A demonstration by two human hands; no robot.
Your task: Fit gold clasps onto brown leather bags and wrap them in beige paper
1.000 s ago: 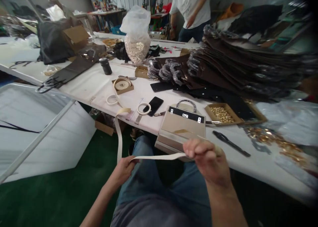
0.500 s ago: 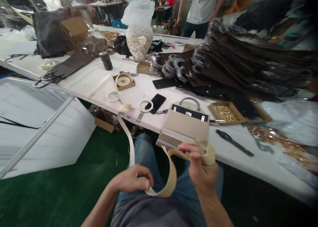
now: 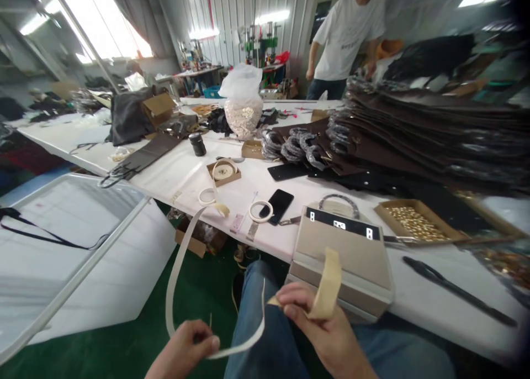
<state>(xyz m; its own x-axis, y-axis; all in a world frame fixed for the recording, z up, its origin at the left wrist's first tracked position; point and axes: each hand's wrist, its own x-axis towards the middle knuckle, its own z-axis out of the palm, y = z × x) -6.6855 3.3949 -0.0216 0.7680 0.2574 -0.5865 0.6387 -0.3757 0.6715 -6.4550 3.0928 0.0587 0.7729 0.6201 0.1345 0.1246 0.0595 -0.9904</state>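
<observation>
My left hand [image 3: 186,346] is closed on a long cream strip of tape [image 3: 176,279]. One side of that strip loops up to the table edge, towards the tape roll in a small cardboard box [image 3: 238,174]. Its other side curves right and up to a free end close to my right hand [image 3: 318,329]. Between the fingers and thumb of my right hand is a yellowish piece of tape [image 3: 330,279], with its wide end sticking up. Just behind that hand a beige handbag [image 3: 348,252] with a dark top band lies at the table edge.
On the table [image 3: 226,202] are a tape ring [image 3: 271,212], a phone [image 3: 282,205], a box of gold hardware [image 3: 414,219] and a black tool [image 3: 455,290]. Dark bag pieces [image 3: 414,130] are stacked at right. A person [image 3: 345,42] stands behind. A white bin [image 3: 99,279] is at left.
The strip that ran between my hands now shows a gap, with one piece in each hand. My left hand has moved left and down. The view has tilted up.
</observation>
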